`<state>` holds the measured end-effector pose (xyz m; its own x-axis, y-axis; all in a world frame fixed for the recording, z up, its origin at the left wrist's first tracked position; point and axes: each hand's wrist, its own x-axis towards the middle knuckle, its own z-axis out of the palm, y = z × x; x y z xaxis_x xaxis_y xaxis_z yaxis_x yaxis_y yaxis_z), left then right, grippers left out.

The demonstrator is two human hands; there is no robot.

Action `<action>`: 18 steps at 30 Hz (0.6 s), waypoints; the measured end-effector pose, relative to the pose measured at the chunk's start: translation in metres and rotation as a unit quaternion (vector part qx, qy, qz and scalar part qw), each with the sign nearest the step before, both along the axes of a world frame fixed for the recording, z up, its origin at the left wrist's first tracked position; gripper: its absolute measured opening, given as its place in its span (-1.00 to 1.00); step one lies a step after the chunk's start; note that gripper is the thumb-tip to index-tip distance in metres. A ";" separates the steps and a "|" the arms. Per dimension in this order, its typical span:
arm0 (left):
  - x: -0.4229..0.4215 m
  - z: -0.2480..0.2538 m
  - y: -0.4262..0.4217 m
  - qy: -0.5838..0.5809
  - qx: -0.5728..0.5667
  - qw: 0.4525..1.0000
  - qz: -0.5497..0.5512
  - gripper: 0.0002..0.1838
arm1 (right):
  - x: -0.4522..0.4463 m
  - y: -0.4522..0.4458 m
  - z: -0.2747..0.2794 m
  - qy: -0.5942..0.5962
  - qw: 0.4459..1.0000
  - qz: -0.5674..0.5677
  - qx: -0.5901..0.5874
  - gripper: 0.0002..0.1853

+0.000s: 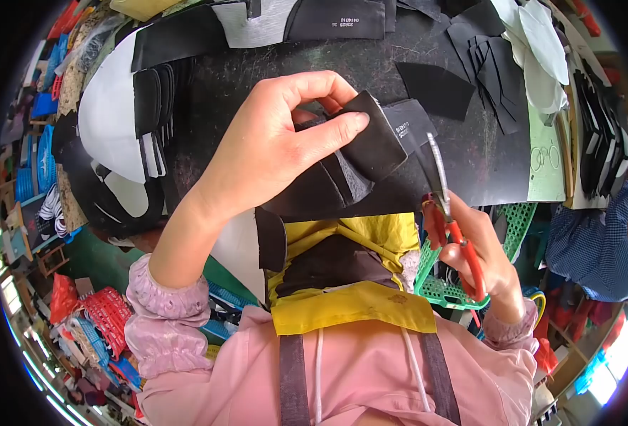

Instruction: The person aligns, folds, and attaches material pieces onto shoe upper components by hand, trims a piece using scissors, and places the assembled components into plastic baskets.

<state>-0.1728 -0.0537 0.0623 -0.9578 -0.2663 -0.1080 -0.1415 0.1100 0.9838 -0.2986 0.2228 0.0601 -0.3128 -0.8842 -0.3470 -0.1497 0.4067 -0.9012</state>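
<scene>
Between thumb and fingers, my left hand (278, 135) pinches a folded black piece (374, 138) above the front edge of the dark work surface (222, 106). Part of the piece is hidden behind the fingers. Red-handled scissors (467, 259) are in my right hand (488, 252), their blades pointing up and slightly apart. The blades are beside the right end of the black piece, near a smaller black piece with pale printed marks (408, 124). Whether the blades touch either piece I cannot tell.
Stacked black pieces (154, 99) and a white sheet (108, 113) lie at the left. More black pieces (484, 71) and white pieces (541, 50) are at the back right. A green basket (442, 287) hangs below the front edge. Another person's blue sleeve (623, 206) shows far right.
</scene>
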 end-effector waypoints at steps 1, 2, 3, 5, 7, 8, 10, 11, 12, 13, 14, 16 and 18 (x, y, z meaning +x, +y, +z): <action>0.000 0.000 0.001 -0.001 0.004 1.000 -0.001 -0.88 | 0.001 -0.004 0.001 0.005 1.000 0.008 0.017 -0.34; 0.000 0.000 0.001 -0.001 0.009 1.000 -0.002 -0.88 | 0.002 -0.006 0.002 0.011 0.999 0.015 0.035 -0.35; 0.000 0.000 0.002 -0.002 0.013 1.000 -0.004 -0.87 | 0.003 -0.009 0.002 0.016 0.998 0.021 0.053 -0.35; 0.000 -0.004 0.004 0.008 0.005 1.000 0.002 -0.87 | 0.004 -0.013 0.002 0.025 0.999 0.024 0.041 -0.38; 0.000 -0.005 0.003 0.013 0.000 1.000 0.001 -0.87 | 0.005 -0.012 -0.003 0.038 0.999 0.028 0.028 -0.39; 0.000 -0.005 0.003 0.014 -0.002 1.000 -0.001 -0.86 | 0.005 -0.012 -0.003 0.032 0.999 0.026 0.030 -0.39; 0.001 -0.003 0.002 0.006 -0.001 1.000 -0.005 -0.87 | 0.005 -0.012 -0.001 0.019 0.999 0.024 0.035 -0.39; 0.001 -0.002 0.002 -0.002 0.002 1.000 -0.008 -0.87 | 0.005 -0.013 0.000 0.008 0.999 0.020 0.032 -0.39; 0.001 -0.001 0.002 -0.011 0.005 1.000 -0.010 -0.87 | 0.005 -0.013 0.000 -0.003 0.999 0.016 0.029 -0.39; 0.001 0.000 0.002 -0.012 0.011 1.000 -0.013 -0.87 | 0.005 -0.014 0.001 -0.014 0.999 0.011 0.026 -0.38; 0.001 0.001 0.002 -0.013 0.017 1.000 -0.016 -0.87 | 0.005 -0.014 0.001 -0.013 0.999 0.015 0.027 -0.38; 0.001 0.001 0.002 -0.011 0.019 1.000 -0.022 -0.86 | 0.003 -0.014 0.001 -0.011 0.999 0.022 0.027 -0.38; 0.001 0.001 0.002 -0.004 0.011 1.000 -0.027 -0.86 | 0.005 -0.013 -0.002 -0.009 1.000 0.013 0.010 -0.40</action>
<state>-0.1721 -0.0520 0.0637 -0.9700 -0.2108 -0.1212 -0.1439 0.0961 0.9849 -0.2937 0.2101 0.0578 -0.2826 -0.8852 -0.3697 -0.1441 0.4202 -0.8959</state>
